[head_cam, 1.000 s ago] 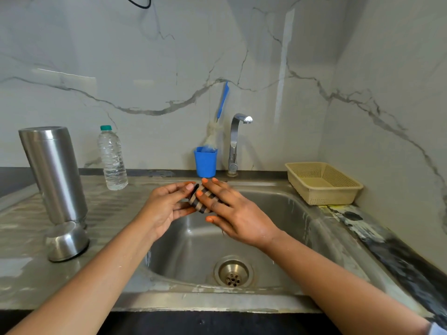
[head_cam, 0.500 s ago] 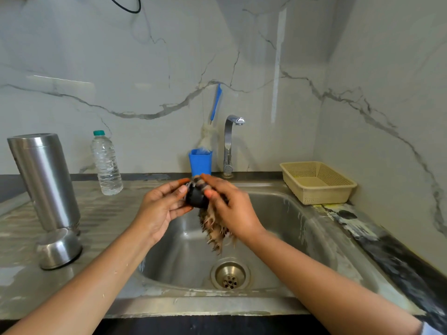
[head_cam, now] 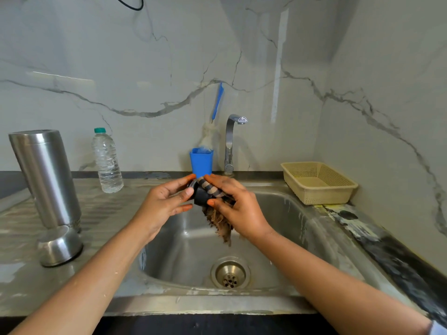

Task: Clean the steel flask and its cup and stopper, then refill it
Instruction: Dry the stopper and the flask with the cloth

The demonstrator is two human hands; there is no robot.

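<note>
Nearest the viewer, the sink [head_cam: 278, 228] shows no standing water around the drain [head_cam: 230, 274].

Over the basin, both hands work on the black stopper [head_cam: 200, 198].
- The left hand [head_cam: 164, 204] has a closed grip: thumb and fingertips pinch the stopper's left end.
- The right hand [head_cam: 242, 211] has its grip clamped round a striped cloth [head_cam: 212, 189]. The fingers curl over the cloth and the thumb sits beneath, pressing it against the stopper's top and right side. The cloth's frayed end hangs down into the basin.

On the worktop [head_cam: 19, 267] to the left, the steel cup [head_cam: 60, 245] sits mouth down. Just behind it stands the steel flask [head_cam: 46, 180], with no hand on either. It cannot be told which end of the flask is uppermost.

Further back are a capped water bottle [head_cam: 106, 160], apparently full, and a blue holder [head_cam: 201, 162] with a brush [head_cam: 217, 100] in it. The tap [head_cam: 229, 141] shows no visible flow, and a beige basket [head_cam: 316, 182] is at the right.

Assessment: the stopper is being wiped, so cleaning is part-way. Whether the flask and cup have been cleaned cannot be confirmed, though the upturned cup suggests draining. The refill appears outstanding, as does reassembly.
</note>
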